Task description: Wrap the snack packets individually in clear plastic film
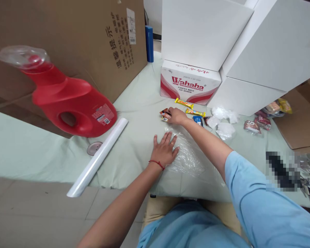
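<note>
My left hand lies flat with fingers spread, at the left edge of a clear plastic bag on the cloth-covered table. Just beyond it, my right hand is closed on a small brown-and-white snack packet; its fingertips are partly hidden. Two yellow snack packets lie behind and to the right of that hand. A blue packet rests beside my right forearm, with several crumpled clear plastic wrappers farther right.
A white Wahaha box stands at the back against white panels. On the left are a large cardboard box, a red jug and a white roll. Packaged snacks and another carton are at the right.
</note>
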{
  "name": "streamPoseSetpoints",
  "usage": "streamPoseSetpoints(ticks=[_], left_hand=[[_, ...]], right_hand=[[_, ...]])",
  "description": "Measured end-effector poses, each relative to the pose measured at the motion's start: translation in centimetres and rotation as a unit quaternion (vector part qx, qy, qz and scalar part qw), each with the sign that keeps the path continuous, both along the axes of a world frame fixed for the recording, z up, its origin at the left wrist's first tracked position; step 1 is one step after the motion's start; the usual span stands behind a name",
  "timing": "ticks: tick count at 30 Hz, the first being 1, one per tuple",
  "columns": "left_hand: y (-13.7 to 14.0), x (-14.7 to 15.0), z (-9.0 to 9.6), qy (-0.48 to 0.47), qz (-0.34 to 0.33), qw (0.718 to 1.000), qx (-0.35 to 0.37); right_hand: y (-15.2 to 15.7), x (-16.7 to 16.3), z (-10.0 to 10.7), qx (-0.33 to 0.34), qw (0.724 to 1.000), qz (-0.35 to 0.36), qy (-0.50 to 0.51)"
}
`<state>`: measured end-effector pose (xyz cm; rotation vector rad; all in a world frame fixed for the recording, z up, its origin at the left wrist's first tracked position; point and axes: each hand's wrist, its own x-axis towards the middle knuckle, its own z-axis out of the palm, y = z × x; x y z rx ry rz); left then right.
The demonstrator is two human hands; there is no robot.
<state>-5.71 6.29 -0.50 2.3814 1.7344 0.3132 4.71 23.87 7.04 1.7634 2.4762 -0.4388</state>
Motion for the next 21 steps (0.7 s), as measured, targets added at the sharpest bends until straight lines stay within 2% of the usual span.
streamPoseSetpoints(ticks=[5,9,12,17,19,21], left_hand=[[0.0,0.0,0.0,0.003,-0.008,1.000,-0.001],[0.1,0.0,0.0,0.011,-0.004,1.000,-0.001],[0.0,0.1,0.0,0.009,-0.001,1.000,-0.002],[0.0,0.2,-0.1,-0.008,0.001,1.000,-0.004],[0.0,0.2,-0.2,-0.012,0.002,1.000,-0.007],[0.1,0.1,-0.3,-0.013,0.002,1.000,-0.010]], right_hand=[[-1.1,1.0,0.1,0.007,0.999,0.026,-0.047],[-1.2,0.4,0.4,0.011,0.999,0.031,-0.041],[-1.4,1.3,0.9,0.023,0.999,0.024,-0.013],[-4.1,7.1,2.6,0.110,0.990,-0.002,0.090],[-6.1,9.8,3.1,0.096,0.991,0.019,0.095],[-8.7,11.9,3.2,0.049,0.994,0.050,0.080]])
